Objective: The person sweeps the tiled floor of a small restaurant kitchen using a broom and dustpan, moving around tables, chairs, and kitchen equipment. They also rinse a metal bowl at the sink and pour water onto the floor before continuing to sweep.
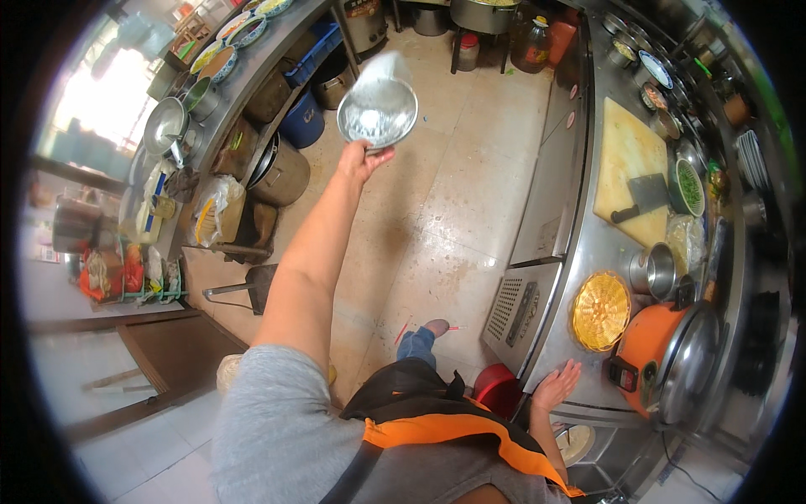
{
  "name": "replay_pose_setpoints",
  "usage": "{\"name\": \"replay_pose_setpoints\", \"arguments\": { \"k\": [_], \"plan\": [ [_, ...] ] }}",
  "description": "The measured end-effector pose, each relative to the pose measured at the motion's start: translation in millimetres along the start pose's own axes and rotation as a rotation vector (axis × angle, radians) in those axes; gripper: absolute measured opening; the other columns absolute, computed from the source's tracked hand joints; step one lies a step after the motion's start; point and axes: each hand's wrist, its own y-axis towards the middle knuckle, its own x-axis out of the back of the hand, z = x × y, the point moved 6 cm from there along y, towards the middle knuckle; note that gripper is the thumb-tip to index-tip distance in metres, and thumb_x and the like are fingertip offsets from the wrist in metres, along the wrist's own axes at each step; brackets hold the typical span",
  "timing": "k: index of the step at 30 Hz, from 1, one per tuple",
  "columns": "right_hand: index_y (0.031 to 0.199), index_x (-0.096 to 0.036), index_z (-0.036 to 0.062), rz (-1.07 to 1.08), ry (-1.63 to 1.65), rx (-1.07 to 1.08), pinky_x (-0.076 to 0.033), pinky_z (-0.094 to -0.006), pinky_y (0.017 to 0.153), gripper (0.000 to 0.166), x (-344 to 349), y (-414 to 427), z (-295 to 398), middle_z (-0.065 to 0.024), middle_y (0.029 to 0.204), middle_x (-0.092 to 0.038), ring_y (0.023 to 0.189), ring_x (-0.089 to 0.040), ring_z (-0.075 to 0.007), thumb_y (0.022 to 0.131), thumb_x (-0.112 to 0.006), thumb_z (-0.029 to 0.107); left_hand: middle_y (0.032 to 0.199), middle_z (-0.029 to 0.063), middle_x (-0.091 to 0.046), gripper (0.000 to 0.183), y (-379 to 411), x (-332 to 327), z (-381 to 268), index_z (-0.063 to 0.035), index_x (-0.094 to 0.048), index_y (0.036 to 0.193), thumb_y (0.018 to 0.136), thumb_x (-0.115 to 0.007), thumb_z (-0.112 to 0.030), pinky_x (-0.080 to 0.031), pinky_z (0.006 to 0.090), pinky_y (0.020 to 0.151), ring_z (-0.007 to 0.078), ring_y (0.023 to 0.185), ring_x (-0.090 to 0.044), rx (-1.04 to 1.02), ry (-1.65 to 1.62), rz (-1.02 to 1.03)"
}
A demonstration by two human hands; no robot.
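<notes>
Stretched out over the tiled floor, my left hand [365, 162] grips the near rim of a round stainless steel bowl [381, 120]. The bowl is tilted so its shiny inside faces me. At its far rim is a blurred whitish, translucent shape [385, 66]; I cannot tell whether it is water or something solid. My right hand [558, 385] is at the edge of the stainless steel counter [554, 315], empty, with its fingers extended. Nearest to it are a golden woven basket [601, 310] and an orange rice cooker [661, 365] with a steel lid.
On the right counter, a cleaver [647, 194] lies on a yellowish cutting board [630, 151], beside a steel pot [653, 271]. Patterned bowls [219, 64] of food line the left counter. Below stand a blue bucket [302, 120] and a large lidded pot [283, 176]. A red bucket [497, 387] is near my legs.
</notes>
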Motion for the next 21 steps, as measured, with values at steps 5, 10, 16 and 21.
{"name": "replay_pose_setpoints", "arguments": {
  "k": [5, 10, 16, 21],
  "plan": [
    [0.132, -0.035, 0.0068, -0.013, -0.002, 0.005, -0.021, -0.0438, 0.105, 0.05, 3, -1, 2, -0.0156, 0.14, -0.027, 0.127, -0.026, -0.0336, 0.083, -0.045, 0.011, 0.125, 0.0289, -0.033, 0.051, -22, -3, -2, 0.0078, -0.02, 0.127, 0.077, -0.035, 0.005, -0.044, 0.0574, 0.087, 0.0448, 0.107, -0.047, -0.043, -0.127, 0.09],
    [0.132, -0.034, 0.0068, 0.025, -0.004, -0.032, -0.021, -0.0436, 0.105, 0.05, 7, 0, 4, -0.0155, 0.141, -0.026, 0.128, -0.026, -0.0335, 0.083, -0.045, 0.011, 0.127, 0.0262, -0.035, 0.053, -84, 94, 66, 0.0048, -0.021, 0.13, 0.079, -0.034, 0.003, -0.047, 0.055, 0.085, 0.0437, 0.108, -0.047, 0.111, -0.06, -0.023],
    [0.133, -0.032, 0.007, 0.045, -0.005, -0.047, -0.019, -0.0438, 0.105, 0.051, 1, -1, -8, -0.0151, 0.141, -0.025, 0.129, -0.024, -0.0331, 0.084, -0.044, 0.012, 0.119, 0.0274, -0.044, 0.048, -228, 204, 173, 0.0067, -0.03, 0.125, 0.077, -0.036, 0.003, -0.049, 0.0507, 0.083, 0.0427, 0.102, -0.051, 0.452, 0.087, -0.236],
    [0.133, -0.033, 0.0064, 0.056, -0.012, -0.042, -0.018, -0.044, 0.105, 0.05, 0, 0, -5, -0.0154, 0.141, -0.025, 0.129, -0.024, -0.0336, 0.084, -0.044, 0.013, 0.108, 0.0219, -0.053, 0.037, -303, 299, 249, -0.0018, -0.039, 0.121, 0.085, -0.034, -0.007, -0.055, 0.0483, 0.069, 0.0365, 0.084, -0.06, 0.845, 0.263, -0.541]
  ]
}}
